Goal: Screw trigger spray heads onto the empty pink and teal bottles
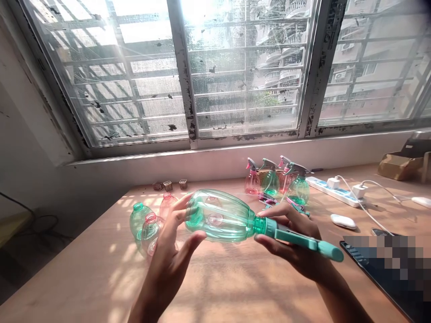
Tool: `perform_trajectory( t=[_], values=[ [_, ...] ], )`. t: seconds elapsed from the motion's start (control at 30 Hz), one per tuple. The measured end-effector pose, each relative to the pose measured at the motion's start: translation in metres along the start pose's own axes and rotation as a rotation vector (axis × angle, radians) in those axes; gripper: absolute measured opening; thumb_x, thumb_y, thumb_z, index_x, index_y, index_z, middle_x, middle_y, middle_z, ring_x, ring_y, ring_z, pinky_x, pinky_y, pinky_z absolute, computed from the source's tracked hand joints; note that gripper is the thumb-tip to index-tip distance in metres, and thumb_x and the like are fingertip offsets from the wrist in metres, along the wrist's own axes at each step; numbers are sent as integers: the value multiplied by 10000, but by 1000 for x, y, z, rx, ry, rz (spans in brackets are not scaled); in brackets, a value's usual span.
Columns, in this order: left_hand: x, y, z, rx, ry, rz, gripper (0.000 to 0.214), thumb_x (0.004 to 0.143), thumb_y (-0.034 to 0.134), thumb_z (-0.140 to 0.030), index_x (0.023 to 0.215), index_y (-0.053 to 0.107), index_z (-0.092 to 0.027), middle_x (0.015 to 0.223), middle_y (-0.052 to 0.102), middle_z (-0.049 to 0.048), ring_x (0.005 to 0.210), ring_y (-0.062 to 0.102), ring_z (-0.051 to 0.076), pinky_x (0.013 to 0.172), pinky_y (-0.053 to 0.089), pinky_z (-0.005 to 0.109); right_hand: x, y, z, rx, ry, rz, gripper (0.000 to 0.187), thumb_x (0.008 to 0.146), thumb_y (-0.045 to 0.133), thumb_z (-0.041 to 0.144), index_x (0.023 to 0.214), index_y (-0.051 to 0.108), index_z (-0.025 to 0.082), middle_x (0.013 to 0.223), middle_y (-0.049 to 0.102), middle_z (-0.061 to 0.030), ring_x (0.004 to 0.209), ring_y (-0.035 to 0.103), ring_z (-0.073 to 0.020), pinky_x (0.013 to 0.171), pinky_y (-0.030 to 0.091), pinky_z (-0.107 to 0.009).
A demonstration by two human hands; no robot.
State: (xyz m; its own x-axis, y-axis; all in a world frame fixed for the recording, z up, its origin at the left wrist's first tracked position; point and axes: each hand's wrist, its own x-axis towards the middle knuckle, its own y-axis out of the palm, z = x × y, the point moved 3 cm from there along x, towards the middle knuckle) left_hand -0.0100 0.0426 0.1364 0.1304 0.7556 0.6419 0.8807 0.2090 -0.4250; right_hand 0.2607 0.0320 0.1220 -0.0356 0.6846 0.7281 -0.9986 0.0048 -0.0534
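1. Head view: a wooden table (235, 287) is seen below a barred window (215, 72). A green spray bottle (218, 217) is held in the air above the middle of the table, between the two hands.
2. The bottle's round base is cupped by the left hand (171, 251), with the thumb on the near side and the fingers curled behind it. The neck and the teal spray head (303, 241) are clasped by the right hand (292, 244), the fingers closed around them.
3. Behind the left hand, bottles without heads (138, 219) are stood on the table. They are partly hidden by that hand, and the pink-necked ones are seen through the held bottle's wall.
4. Beyond the right hand, assembled spray bottles (270, 181) are grouped near the window wall, with loose pink and teal spray heads (267, 199) lying just in front, partly covered by the right hand's fingers.
5. Further right, a white power strip (323, 185) with cables, a white oval object (343, 221), a cardboard box (397, 165) and a dark flat object (367, 264), partly blurred, are seen.
6. The held bottle is laid nearly level, its long axis running left to right. The base is pointed left and the spray head right, sloping slightly down and toward the viewer.
7. Counted: one held bottle, four assembled spray bottles (two pink, two green), at least three headless bottles, three small brown cubes (167, 185) by the wall and two white plugs in the strip. The number of loose heads cannot be told.
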Motion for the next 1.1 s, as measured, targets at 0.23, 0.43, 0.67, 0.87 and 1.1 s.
perform_trajectory(
  t=[0.23, 0.43, 0.67, 0.87, 1.1],
  values=[
    [1, 6, -9, 86, 113, -64, 375, 1003, 743, -500, 1342, 627, -389, 1629, 589, 43, 1586, 482, 324, 1271, 455, 556, -4, 0, -7, 119, 145, -58, 230, 947, 865, 398, 1063, 714, 269, 530, 663, 76, 464, 681, -189, 486, 609, -314],
    [-2, 6, -7, 161, 120, -1, 530, 985, 699, -633, 1381, 559, -309, 1660, 542, 147, 1572, 490, 387, 1224, 492, 596, -4, 0, 1, 57, 169, -53, 227, 917, 891, 363, 993, 708, 255, 546, 654, 74, 486, 684, -181, 450, 571, -274],
    [-3, -5, -3, 73, 23, 22, 403, 1082, 524, -605, 1371, 606, -337, 1695, 507, 101, 1604, 433, 383, 1283, 387, 626, -6, 2, -2, 20, 44, 39, 353, 838, 944, 192, 1100, 727, 283, 802, 826, 17, 658, 792, -171, 571, 613, -220],
    [0, -2, -5, 106, 161, -73, 385, 1024, 721, -444, 1391, 606, -418, 1637, 568, 28, 1550, 519, 311, 1278, 426, 540, -6, 2, -2, 130, 117, -12, 227, 942, 870, 378, 1042, 704, 259, 620, 753, 42, 559, 747, -172, 515, 607, -232],
    [-4, -8, 1, 137, 89, -30, 488, 949, 792, -485, 1392, 631, -355, 1301, 785, 50, 1255, 741, 317, 1048, 607, 459, -10, 3, 0, -44, -49, 17, 368, 849, 937, 202, 1122, 712, 304, 875, 841, 5, 714, 835, -203, 588, 658, -222]
  ],
)
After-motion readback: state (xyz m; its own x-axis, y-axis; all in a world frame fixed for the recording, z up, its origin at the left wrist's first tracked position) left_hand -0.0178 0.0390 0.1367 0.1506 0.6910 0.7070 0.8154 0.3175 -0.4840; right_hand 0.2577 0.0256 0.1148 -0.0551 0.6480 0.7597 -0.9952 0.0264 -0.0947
